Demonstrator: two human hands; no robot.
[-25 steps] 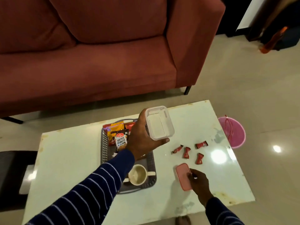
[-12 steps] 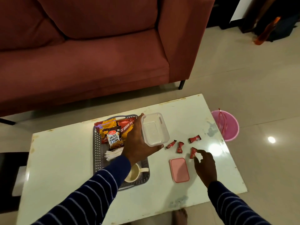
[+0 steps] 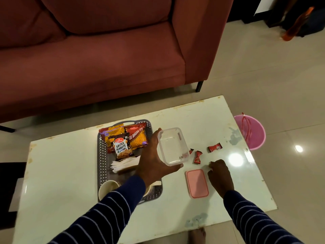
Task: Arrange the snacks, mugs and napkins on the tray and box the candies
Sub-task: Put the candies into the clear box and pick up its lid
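Note:
My left hand (image 3: 154, 161) grips a clear, empty plastic box (image 3: 172, 147), tilted just above the table beside the grey tray (image 3: 100, 155). The tray holds snack packets (image 3: 123, 145), white napkins (image 3: 124, 163) and a cream mug (image 3: 107, 189); my left sleeve hides a second mug. Red-wrapped candies (image 3: 214, 147) lie on the table right of the box, one partly behind it. My right hand (image 3: 219, 175) rests on the table with its fingers curled over a candy, which they hide. The box's pink lid (image 3: 197, 183) lies flat left of that hand.
The white table (image 3: 61, 173) stands in front of a red sofa (image 3: 88, 59). A pink bucket (image 3: 253, 132) sits on the floor past the table's right edge. My bare foot (image 3: 197, 235) shows below the near edge.
My left hand lowered the clear box toward the table and turned its opening up. My right hand left the pink lid, moved to the nearest candy and closed its fingers over it.

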